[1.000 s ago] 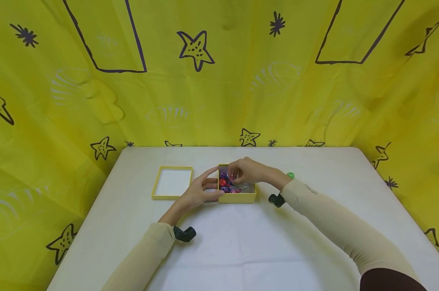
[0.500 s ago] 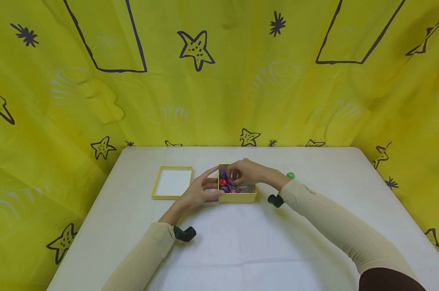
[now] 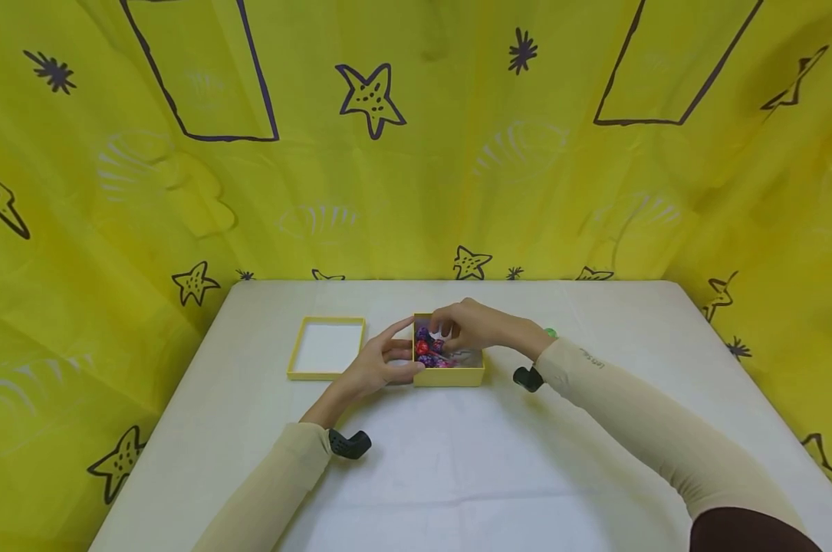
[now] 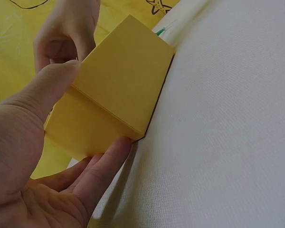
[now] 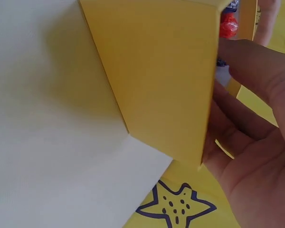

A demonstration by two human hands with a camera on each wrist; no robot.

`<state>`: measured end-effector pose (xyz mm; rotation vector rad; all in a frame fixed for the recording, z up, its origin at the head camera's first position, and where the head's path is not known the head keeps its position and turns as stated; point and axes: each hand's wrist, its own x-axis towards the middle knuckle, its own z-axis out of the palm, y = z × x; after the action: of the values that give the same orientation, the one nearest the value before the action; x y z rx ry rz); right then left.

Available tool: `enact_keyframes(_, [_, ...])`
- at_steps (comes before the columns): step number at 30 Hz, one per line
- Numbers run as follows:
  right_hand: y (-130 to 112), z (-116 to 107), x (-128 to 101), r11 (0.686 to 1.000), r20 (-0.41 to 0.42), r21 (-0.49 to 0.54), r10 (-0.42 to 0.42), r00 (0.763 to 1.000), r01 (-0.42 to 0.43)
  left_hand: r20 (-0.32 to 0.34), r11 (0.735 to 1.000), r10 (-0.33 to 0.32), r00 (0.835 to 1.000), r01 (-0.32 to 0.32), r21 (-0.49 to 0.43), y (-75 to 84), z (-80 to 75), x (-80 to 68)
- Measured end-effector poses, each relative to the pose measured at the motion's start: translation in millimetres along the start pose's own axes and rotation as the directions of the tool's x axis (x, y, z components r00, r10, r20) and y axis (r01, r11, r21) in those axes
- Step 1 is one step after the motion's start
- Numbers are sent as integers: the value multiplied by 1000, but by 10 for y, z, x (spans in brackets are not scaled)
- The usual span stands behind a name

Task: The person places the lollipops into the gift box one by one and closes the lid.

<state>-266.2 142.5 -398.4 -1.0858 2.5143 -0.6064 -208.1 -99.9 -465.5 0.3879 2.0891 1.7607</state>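
Note:
A yellow open box (image 3: 450,376) stands mid-table with several wrapped lollipops (image 3: 423,347) inside, purple, red and pink, gathered toward its left side. My left hand (image 3: 379,364) grips the box's left end; in the left wrist view its thumb (image 4: 57,78) lies along the upper edge and a finger (image 4: 104,168) reaches a lower corner. Over the box's right wall, my right hand (image 3: 472,323) reaches in with bent fingers beside the lollipops. From the right wrist, its thumb (image 5: 251,61) dips past the rim. Its fingertips are partly hidden, so whether they pinch a lollipop I cannot tell.
The yellow-edged lid (image 3: 327,346) lies inside-up left of the box. A green lollipop (image 3: 551,333) rests on the white-covered table (image 3: 457,475), partly behind the right forearm. Yellow curtain (image 3: 416,169) with starfish drawings borders the back and sides.
My right hand's fingers shift slightly within the box, and more of the lollipops beneath shows. The left hand, box and lid hold their places; the head view tilts a little.

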Motion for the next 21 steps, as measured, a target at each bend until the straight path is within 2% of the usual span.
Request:
enact_keyframes(9, [-47, -177, -212, 997, -125, -58, -50, 991, 43, -12, 1000, -19, 1000, 19, 16, 0, 2, -5])
enact_keyframes(17, [61, -269, -426, 989, -235, -144, -66, 970, 32, -19, 1000, -13, 1000, 13, 26, 3, 8, -2])
enact_keyframes(21, [140, -292, -521, 985, -262, -170, -36, 964, -9, -9, 1000, 2, 1000, -1, 22, 5, 9, -5])
